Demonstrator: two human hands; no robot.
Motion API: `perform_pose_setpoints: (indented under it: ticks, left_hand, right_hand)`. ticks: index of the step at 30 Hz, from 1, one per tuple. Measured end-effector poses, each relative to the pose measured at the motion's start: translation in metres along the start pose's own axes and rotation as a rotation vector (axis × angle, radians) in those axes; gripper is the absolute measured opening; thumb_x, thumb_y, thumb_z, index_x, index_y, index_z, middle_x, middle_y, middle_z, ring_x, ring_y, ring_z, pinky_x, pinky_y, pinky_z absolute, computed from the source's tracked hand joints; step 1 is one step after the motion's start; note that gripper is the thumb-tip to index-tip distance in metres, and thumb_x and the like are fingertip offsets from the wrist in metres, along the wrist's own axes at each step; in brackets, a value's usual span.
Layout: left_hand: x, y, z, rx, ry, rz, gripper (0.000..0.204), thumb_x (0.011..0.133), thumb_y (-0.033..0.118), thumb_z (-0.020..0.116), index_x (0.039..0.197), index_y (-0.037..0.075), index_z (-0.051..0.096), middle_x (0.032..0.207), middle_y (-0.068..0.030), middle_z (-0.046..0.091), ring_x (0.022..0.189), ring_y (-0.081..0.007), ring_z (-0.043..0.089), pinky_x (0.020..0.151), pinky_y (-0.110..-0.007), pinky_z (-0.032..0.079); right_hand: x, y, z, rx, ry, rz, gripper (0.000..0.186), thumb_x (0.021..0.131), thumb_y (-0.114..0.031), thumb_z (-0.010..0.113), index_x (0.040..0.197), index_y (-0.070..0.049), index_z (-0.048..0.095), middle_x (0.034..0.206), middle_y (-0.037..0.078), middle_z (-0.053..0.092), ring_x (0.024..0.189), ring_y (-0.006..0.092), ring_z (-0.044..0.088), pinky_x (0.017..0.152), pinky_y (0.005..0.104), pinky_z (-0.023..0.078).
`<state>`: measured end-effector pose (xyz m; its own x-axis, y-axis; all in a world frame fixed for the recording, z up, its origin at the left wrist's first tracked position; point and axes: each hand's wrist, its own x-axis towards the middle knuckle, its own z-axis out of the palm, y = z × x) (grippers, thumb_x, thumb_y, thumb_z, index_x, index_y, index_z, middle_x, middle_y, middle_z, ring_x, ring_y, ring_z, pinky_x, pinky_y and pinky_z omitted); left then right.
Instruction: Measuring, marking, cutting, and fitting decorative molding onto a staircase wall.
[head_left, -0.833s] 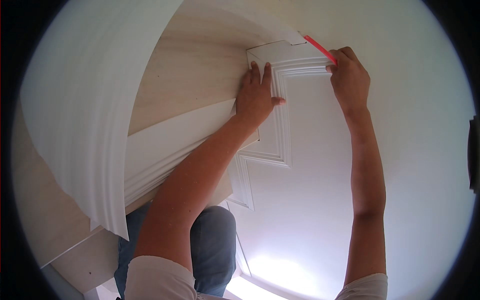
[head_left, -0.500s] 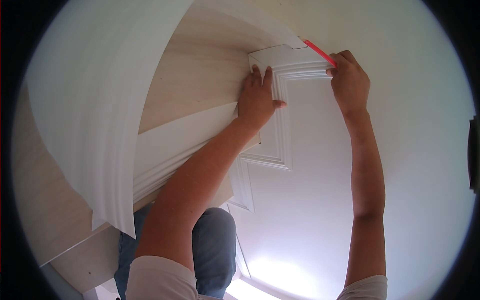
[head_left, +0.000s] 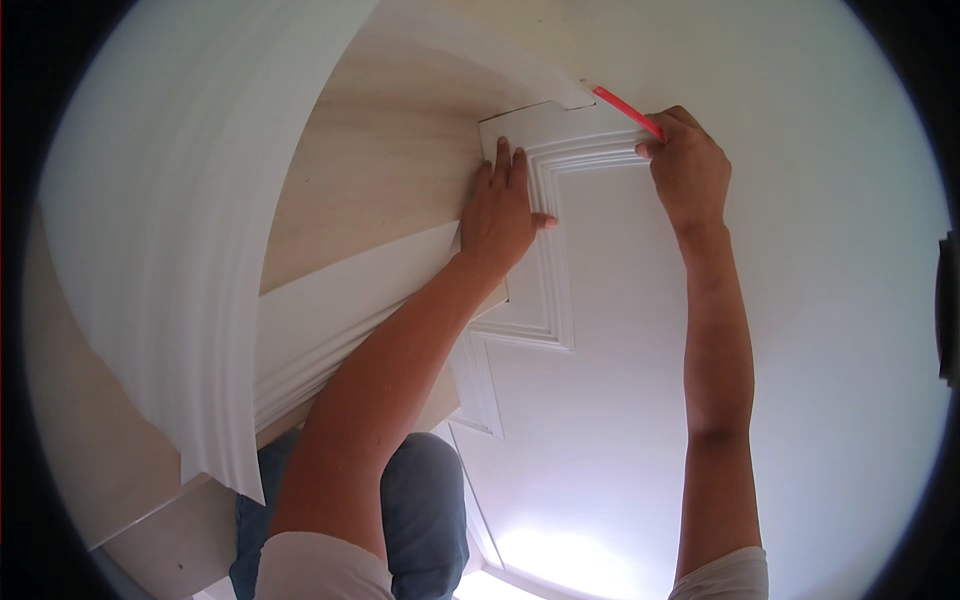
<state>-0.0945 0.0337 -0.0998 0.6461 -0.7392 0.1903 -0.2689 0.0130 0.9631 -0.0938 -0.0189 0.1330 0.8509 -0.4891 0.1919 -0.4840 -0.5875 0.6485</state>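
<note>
My right hand (head_left: 690, 165) is closed in a pinch around a red pencil (head_left: 625, 112). The pencil slants up and left, its tip at the wall close to the notched top edge of a white stepped moulding (head_left: 600, 148). That moulding runs down the wall in stair-like corners. Against its upper left corner, my left hand (head_left: 497, 215) lies with fingers stretched and thumb apart, its palm over the place where the moulding meets the pale wooden step (head_left: 380, 170). What lies under the palm is hidden.
A large white ridged trim piece (head_left: 170, 250) fills the left foreground. Another white ridged strip (head_left: 350, 280) runs along a lower step, partly behind my left forearm. The white wall (head_left: 830, 300) stands on the right. My knee (head_left: 425, 510) shows below.
The whole view has shifted slightly, so the steps and moulding sit a little lower and further left. The left hand stays against the moulding, and the pencil remains near its top edge.
</note>
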Motion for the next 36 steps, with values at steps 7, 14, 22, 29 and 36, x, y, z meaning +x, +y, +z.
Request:
perform_pose_setpoints:
  ticks: [7, 14, 22, 29, 36]
  left_hand:
    - [0.001, -0.001, 0.000, 0.015, 0.024, -0.005, 0.105, 0.076, 0.048, 0.080, 0.153, -0.002, 0.030, 0.162, -0.0217, 0.028, 0.134, -0.0386, 0.045, 0.114, -0.043, 0.039]
    - [0.001, -0.002, -0.002, 0.010, -0.019, 0.013, 0.107, 0.076, 0.046, 0.080, 0.155, -0.002, 0.026, 0.165, -0.0170, 0.025, 0.133, -0.0390, 0.044, 0.114, -0.042, 0.037]
    - [-0.001, -0.003, 0.002, -0.053, 0.009, 0.028, 0.107, 0.074, 0.042, 0.083, 0.154, -0.003, 0.028, 0.163, -0.0206, 0.027, 0.131, -0.0392, 0.046, 0.114, -0.044, 0.037]
    - [0.001, -0.009, 0.007, -0.008, 0.119, 0.143, 0.107, 0.071, 0.043, 0.084, 0.148, -0.010, 0.034, 0.156, -0.0294, 0.035, 0.123, -0.0408, 0.053, 0.107, -0.045, 0.040]
    - [0.012, 0.005, 0.002, 0.004, -0.001, 0.119, 0.102, 0.083, 0.039, 0.079, 0.152, -0.014, 0.025, 0.161, -0.0301, 0.024, 0.143, -0.0390, 0.036, 0.119, -0.045, 0.029]
  right_hand:
    - [0.005, 0.001, 0.000, 0.053, -0.032, 0.038, 0.011, 0.082, -0.009, 0.073, 0.092, -0.007, 0.074, 0.095, 0.001, 0.068, 0.081, 0.0267, 0.067, 0.067, 0.0390, 0.053]
    - [0.002, -0.003, 0.001, 0.045, -0.021, 0.047, 0.012, 0.081, -0.009, 0.073, 0.093, -0.007, 0.074, 0.097, 0.000, 0.069, 0.082, 0.0260, 0.067, 0.068, 0.0391, 0.053]
    - [-0.002, -0.005, -0.002, 0.004, 0.006, 0.069, 0.013, 0.084, -0.009, 0.069, 0.096, -0.010, 0.075, 0.097, 0.000, 0.069, 0.080, 0.0269, 0.067, 0.069, 0.0381, 0.053]
    - [-0.011, -0.006, 0.014, 0.043, 0.149, 0.064, 0.014, 0.086, -0.011, 0.066, 0.098, -0.011, 0.074, 0.096, 0.004, 0.068, 0.081, 0.0296, 0.067, 0.069, 0.0404, 0.053]
    - [-0.014, -0.007, 0.004, 0.052, 0.219, 0.078, 0.014, 0.090, -0.010, 0.070, 0.098, 0.000, 0.074, 0.102, 0.017, 0.073, 0.089, 0.0297, 0.071, 0.081, 0.0391, 0.056]
